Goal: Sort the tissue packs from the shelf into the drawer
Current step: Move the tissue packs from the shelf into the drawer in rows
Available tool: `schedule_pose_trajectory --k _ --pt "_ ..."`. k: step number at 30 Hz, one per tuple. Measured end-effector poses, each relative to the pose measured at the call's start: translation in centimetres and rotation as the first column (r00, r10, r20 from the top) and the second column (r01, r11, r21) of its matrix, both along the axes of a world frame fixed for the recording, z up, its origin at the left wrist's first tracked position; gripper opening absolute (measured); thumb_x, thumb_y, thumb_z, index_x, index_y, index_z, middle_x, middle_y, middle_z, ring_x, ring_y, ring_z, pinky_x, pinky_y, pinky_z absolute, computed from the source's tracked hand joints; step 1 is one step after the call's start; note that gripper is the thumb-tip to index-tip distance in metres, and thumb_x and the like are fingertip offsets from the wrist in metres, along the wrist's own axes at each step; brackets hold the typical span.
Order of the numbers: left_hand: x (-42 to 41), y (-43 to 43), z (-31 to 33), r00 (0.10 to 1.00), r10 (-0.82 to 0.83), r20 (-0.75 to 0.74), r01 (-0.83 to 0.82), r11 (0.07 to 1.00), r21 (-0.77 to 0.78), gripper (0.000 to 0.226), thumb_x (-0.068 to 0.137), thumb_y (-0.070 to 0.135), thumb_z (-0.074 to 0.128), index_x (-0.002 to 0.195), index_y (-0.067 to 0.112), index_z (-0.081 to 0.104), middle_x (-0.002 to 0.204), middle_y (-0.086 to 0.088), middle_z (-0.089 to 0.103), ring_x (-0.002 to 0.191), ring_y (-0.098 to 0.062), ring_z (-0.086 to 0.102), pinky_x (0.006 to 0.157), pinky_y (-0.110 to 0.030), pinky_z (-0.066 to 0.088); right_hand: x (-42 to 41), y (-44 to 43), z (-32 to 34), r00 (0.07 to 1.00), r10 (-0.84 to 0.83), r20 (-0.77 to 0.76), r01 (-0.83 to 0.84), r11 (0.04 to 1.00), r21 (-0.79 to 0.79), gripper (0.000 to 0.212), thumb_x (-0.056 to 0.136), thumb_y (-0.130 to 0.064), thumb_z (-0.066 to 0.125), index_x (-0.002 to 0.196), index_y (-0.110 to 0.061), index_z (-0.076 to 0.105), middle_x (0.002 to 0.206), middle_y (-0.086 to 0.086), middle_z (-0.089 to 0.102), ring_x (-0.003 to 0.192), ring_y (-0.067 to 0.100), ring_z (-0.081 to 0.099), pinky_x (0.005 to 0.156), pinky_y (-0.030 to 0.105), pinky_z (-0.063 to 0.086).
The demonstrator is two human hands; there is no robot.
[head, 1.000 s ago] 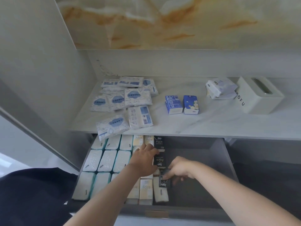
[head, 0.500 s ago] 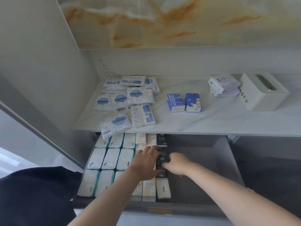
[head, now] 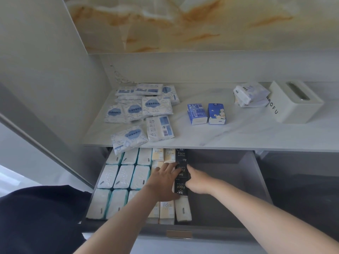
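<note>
The open grey drawer (head: 255,180) under the shelf holds rows of white tissue packs (head: 123,176) on the left, cream "Face" packs (head: 166,208) in the middle and a column of black tissue packs (head: 181,182). My left hand (head: 162,183) lies flat with fingers spread over the cream packs, its fingertips at the black column's left side. My right hand (head: 199,180) curls against the right side of a black pack and presses it into the column. On the marble shelf (head: 238,134) lie several white-and-blue flat packs (head: 156,107) and two small blue packs (head: 206,113).
A white tissue box (head: 293,103) lettered on its side stands at the shelf's back right, with a crumpled white pack (head: 250,94) leaning beside it. One flat pack (head: 128,139) overhangs the shelf's front edge above the drawer. A dark cloth (head: 40,217) fills the lower left.
My right hand has carried the black pack from the front of the drawer back into the black column. My left hand slid right beside it.
</note>
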State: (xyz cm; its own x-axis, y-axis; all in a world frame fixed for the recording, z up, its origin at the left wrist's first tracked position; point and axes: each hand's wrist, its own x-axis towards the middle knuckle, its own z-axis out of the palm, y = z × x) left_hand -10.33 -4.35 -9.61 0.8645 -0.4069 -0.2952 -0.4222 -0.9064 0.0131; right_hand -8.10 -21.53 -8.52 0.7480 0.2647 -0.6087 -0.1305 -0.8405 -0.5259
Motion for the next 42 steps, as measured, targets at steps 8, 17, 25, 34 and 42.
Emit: schedule_pose_trajectory --k 8,17,25,34,42 --pt "2.8 -1.1 5.0 0.990 0.125 -0.059 -0.136 0.957 -0.258 0.064 0.087 0.051 0.060 0.144 0.028 0.042 0.144 0.004 0.041 0.133 -0.018 0.040 0.103 -0.041 0.043 2.9 -2.8 4.7 0.918 0.112 0.380 -0.052 0.985 -0.164 0.033 0.091 -0.029 0.049 0.120 -0.026 0.066 0.125 -0.002 0.065 0.113 0.023 0.060 0.092 0.033 0.049" --pt "11.6 -10.1 12.3 0.971 0.209 0.118 -0.130 0.870 -0.476 0.040 0.092 0.033 0.056 0.132 0.029 0.052 0.120 0.009 0.061 0.108 -0.015 0.056 0.086 -0.030 0.048 12.6 -11.7 12.5 0.731 0.137 0.669 0.047 0.967 -0.249 0.029 0.092 -0.025 0.050 0.114 -0.028 0.068 0.121 -0.004 0.065 0.107 0.022 0.060 0.081 0.031 0.046" --pt "21.5 -18.4 12.9 0.959 0.172 0.225 -0.065 0.907 -0.415 0.045 0.093 0.025 0.052 0.137 0.026 0.046 0.128 0.002 0.053 0.122 -0.020 0.046 0.095 -0.038 0.044 21.8 -20.1 11.8 0.613 0.004 0.790 0.297 0.925 -0.236 0.064 0.078 -0.029 0.069 0.137 -0.020 0.046 0.140 0.013 0.036 0.128 0.036 0.039 0.095 0.041 0.043" --pt "29.5 -22.3 11.2 0.968 0.137 0.212 -0.043 0.918 -0.395 0.079 0.081 0.038 0.065 0.149 0.037 0.024 0.156 0.000 0.018 0.140 -0.025 0.023 0.101 -0.045 0.043 27.5 -22.2 8.2 0.632 -0.122 0.765 0.405 0.894 -0.193 0.052 0.084 -0.028 0.062 0.134 -0.025 0.049 0.130 0.010 0.045 0.120 0.034 0.040 0.095 0.041 0.044" --pt "31.9 -21.6 10.6 0.949 0.295 0.112 -0.223 0.880 -0.420 0.091 0.075 0.051 0.068 0.151 0.036 0.019 0.137 -0.007 0.037 0.129 -0.028 0.028 0.100 -0.039 0.038 27.8 -21.0 7.6 0.519 -0.374 0.768 0.102 0.920 0.378 0.056 0.070 0.002 0.043 0.121 0.000 0.066 0.124 0.019 0.062 0.116 0.035 0.059 0.101 0.027 0.039"
